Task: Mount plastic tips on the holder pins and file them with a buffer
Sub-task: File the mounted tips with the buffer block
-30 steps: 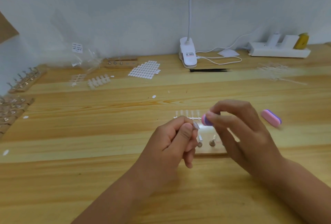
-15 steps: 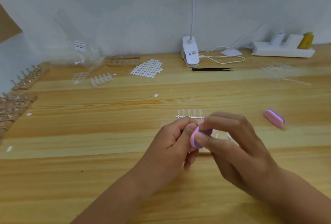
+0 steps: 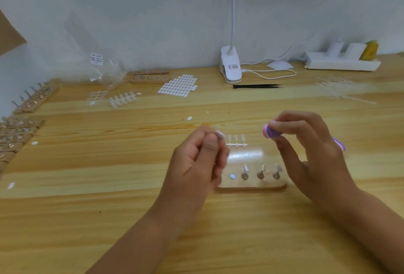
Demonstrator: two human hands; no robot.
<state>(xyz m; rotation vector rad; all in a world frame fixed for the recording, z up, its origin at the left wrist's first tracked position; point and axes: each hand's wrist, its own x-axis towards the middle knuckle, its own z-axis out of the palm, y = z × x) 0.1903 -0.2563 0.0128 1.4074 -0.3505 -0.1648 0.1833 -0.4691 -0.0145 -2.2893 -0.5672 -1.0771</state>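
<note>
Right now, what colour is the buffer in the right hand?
The buffer is pink and purple; head view.

Blurred and hidden
The motion-smeared left hand [image 3: 196,160], its pinched plastic tip [image 3: 219,134] a pale smudge, hid one end of the wooden holder [image 3: 251,185]; the right hand [image 3: 310,153] covered most of the spare buffer [image 3: 339,145].

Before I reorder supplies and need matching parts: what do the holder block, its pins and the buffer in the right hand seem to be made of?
Holder block: pale wood, faint grain, matt. Pins: grey metal with bright glints, possibly steel. Buffer, pinched in the right hand: pink and purple layers, soft matt look, likely foam with abrasive faces, though blur leaves that open.
</note>
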